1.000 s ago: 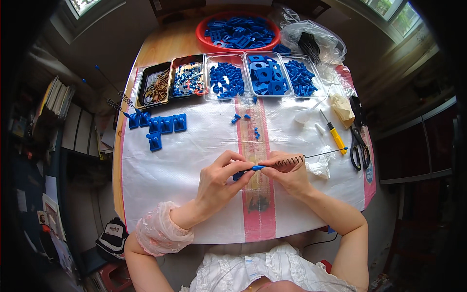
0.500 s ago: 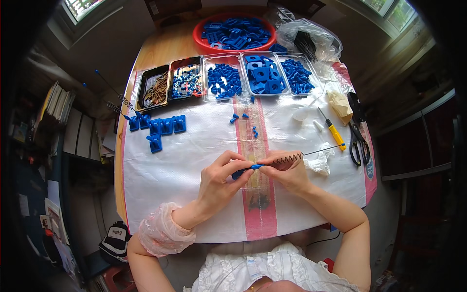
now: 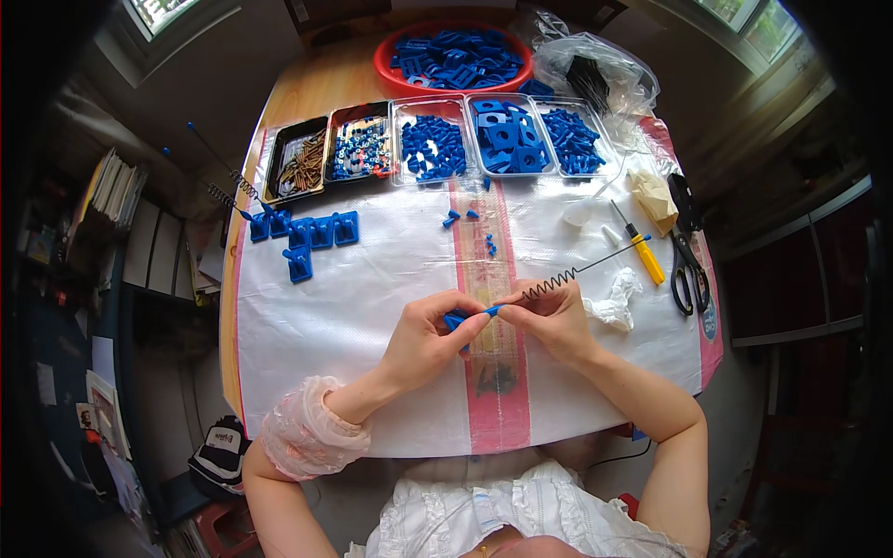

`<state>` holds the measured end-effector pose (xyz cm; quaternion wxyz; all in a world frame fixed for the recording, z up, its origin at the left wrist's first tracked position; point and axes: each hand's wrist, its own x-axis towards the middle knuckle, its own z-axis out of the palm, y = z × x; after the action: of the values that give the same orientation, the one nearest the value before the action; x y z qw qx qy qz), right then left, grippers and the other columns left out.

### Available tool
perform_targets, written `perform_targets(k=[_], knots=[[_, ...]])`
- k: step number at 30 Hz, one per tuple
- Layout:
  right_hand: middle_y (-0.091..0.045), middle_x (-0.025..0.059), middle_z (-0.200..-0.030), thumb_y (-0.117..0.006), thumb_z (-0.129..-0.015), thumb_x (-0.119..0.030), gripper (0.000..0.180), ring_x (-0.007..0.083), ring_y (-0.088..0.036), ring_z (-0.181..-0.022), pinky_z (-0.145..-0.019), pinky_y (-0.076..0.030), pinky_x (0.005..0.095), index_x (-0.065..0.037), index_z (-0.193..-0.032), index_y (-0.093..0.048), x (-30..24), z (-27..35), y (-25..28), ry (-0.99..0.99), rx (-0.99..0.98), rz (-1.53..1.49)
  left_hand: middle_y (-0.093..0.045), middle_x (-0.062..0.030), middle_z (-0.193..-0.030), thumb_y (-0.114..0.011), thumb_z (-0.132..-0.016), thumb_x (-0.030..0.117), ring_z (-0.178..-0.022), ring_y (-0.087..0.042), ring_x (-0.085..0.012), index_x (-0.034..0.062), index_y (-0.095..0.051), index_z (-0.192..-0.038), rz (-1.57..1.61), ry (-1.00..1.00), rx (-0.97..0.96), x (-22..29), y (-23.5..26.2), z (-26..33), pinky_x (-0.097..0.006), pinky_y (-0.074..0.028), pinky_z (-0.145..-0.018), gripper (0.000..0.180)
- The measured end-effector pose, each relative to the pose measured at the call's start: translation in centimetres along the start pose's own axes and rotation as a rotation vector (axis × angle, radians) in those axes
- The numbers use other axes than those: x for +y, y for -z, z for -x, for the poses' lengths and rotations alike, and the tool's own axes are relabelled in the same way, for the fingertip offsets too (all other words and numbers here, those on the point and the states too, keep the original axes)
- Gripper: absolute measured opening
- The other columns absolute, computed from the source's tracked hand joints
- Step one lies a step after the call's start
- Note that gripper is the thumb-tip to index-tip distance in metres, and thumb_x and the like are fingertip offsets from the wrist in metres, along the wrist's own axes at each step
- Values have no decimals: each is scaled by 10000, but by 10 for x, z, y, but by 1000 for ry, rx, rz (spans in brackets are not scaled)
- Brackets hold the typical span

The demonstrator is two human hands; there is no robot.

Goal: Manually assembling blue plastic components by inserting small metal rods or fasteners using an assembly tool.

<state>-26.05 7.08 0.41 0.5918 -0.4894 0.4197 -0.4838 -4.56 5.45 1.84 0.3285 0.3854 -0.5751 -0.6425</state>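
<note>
My left hand point(image 3: 426, 337) is closed round a blue plastic piece point(image 3: 454, 322), mostly covered by the fingers. Close against it, my right hand point(image 3: 556, 325) pinches the near end of a dark coiled spring wire point(image 3: 554, 283) where a blue tip joins the wire. From the coil a straight wire slants up to the right and ends in a small blue bead point(image 3: 647, 238). Whether the blue tip and the plastic piece are joined cannot be made out. Several small blue caps point(image 3: 452, 219) lie on the sheet beyond my hands.
Trays of brass screws point(image 3: 303, 166), nuts point(image 3: 361, 147) and blue parts point(image 3: 433, 147) line the far side, before a red basin point(image 3: 383, 76). Blue bases point(image 3: 298, 264), some with springs, stand at left. A yellow screwdriver point(image 3: 646, 255), scissors point(image 3: 686, 275) and crumpled tissue point(image 3: 614, 302) lie at right.
The spring wire has tilted, its beaded end swinging away from me and slightly left. The blue piece has turned a little in my left fingers. Both hands keep their grip.
</note>
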Motion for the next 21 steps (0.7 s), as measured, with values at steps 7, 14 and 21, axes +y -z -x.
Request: perform_targets(k=[7, 14, 21], knots=[[-760, 77, -899, -745, -867, -14, 105, 94, -695, -817, -758, -558, 245, 27, -960, -768, -1, 0, 0, 0, -9, 15, -640, 1, -776, -678, -960, 157, -590, -607, -52, -13, -700, -1011, 77, 74, -72, -3, 7, -3, -196, -510, -520, 179], [-753, 73, -923, -744, -867, -3, 128, 96, -689, -848, -774, -552, 246, 23, -992, -760, -1, 0, -1, 8, -22, -24, -646, -22, -792, -716, -914, 112, -615, -621, -67, 7, -706, -965, -91, -91, 3, -1, 4, -2, -218, -507, -521, 117], [-722, 61, -946, -738, -872, 15, 142, 91, -662, -873, -768, -534, 241, 28, -1013, -750, 1, -1, 3, -4, -49, -76, -690, -61, -887, -798, -792, 46, -668, -693, -159, 58, -738, -945, -731, -595, 190, 9, 3, 0, -254, -542, -542, 165]])
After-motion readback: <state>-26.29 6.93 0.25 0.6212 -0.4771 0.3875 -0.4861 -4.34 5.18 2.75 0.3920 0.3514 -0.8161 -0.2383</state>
